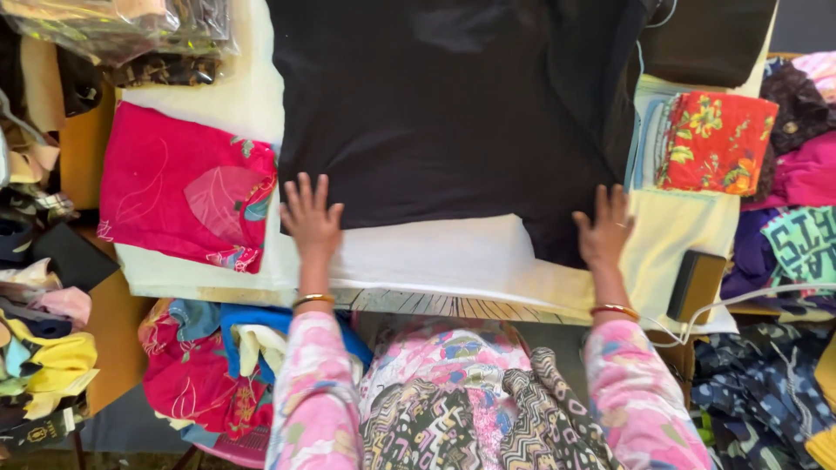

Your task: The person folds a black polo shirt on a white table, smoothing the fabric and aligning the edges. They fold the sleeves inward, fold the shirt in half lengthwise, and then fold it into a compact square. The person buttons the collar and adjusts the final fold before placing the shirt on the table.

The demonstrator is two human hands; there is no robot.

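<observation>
Cluttered garment workstation: white padded counter [435, 257] with fabric piles crowding all sides. Landmark is the black garment [453, 104], spread flat across the counter's middle and running off the far edge of view. Left hand [311, 219] lies palm-down, fingers splayed, on the garment's near-left hem; right hand [603, 231] lies flat on its near-right corner, where a tab of black cloth hangs lower than the rest of the hem. Both grips released, nothing pinched, just pressing on cloth. Gold bangles on both wrists, pink floral sleeves. Left of the black garment: folded magenta printed cloth [183, 187]. Right of it: folded red floral cloth [714, 144], with a dark flat block [697, 283] nearer the person and a white cable [749, 300] trailing past it. Above-left of it: bagged items in clear plastic [122, 26]. Step, as I read it: smoothing/squaring the garment flat, no fold started. Next move would likely call for pinching the hem at both corners, keeping the edge even, and watching that lower right tab so it doesn't skew.
</observation>
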